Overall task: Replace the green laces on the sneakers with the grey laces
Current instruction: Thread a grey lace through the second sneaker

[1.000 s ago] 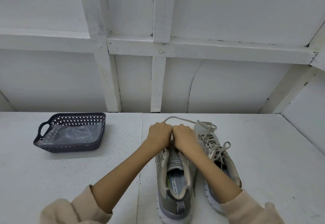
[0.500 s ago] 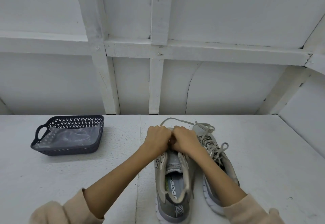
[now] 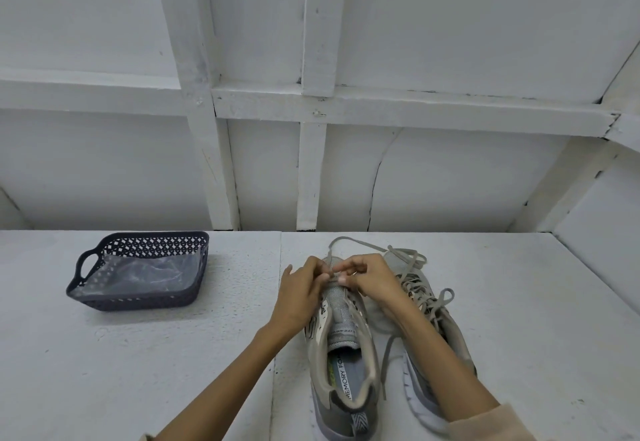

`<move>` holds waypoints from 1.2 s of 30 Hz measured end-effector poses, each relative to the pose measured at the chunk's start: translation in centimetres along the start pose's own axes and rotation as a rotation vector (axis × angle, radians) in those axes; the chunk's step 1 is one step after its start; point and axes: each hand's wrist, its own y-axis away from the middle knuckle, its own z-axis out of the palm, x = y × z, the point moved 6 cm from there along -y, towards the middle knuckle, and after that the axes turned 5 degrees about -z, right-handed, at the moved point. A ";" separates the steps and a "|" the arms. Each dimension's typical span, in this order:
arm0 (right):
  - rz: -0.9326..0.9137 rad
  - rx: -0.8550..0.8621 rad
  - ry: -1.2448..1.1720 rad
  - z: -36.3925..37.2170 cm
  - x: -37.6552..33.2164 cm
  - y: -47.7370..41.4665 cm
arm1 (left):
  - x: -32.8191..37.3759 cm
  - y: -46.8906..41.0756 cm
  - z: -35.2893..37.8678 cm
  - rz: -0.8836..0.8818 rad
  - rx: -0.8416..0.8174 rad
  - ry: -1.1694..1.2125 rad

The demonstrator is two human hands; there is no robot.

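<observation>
We work at the far end of the nearer sneaker, which lies on the white table with its long axis running straight away from us, heel close to our body and toe far out. The coming move turns on this: the lowest eyelets sit at the toe end, right under our fingertips, while the rest of the eyelet rows run back toward us, so the lace has to travel from the fingers down the tongue in our direction. Our left hand comes in from the left side of the shoe and our right hand from the right, and they meet above the tongue, about equally near the eyelets. The fingers of both are curled in and appear to pinch the grey lace between thumb and fingertips at that spot; the exact eyelet is hidden by them. Beyond the toe the lace arcs in a loose, flat loop toward the right, and a strand we take to be its free end trails between the two shoes. The tongue of this sneaker shows bare mesh along most of its length, so we judge the lacing barely begun. The other sneaker, just beside it on the right, looks fully laced in grey. We see no green lace. A dark basket holding clear plastic stands well apart on the left.
</observation>
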 end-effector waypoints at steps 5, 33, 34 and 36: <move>0.048 0.005 -0.134 0.2 0.5 -0.1 | -0.6 0.3 0.2 -0.128 0.093 0.117; -0.086 0.055 -0.213 1.3 -0.1 -1.2 | -2.4 -0.2 1.0 -0.239 0.064 0.285; -0.088 0.048 -0.238 1.3 -0.1 -1.2 | -2.3 -0.3 0.8 -0.249 0.057 0.305; -0.097 0.037 -0.280 1.3 -0.1 -1.1 | -2.2 -0.6 0.6 -0.265 0.016 0.332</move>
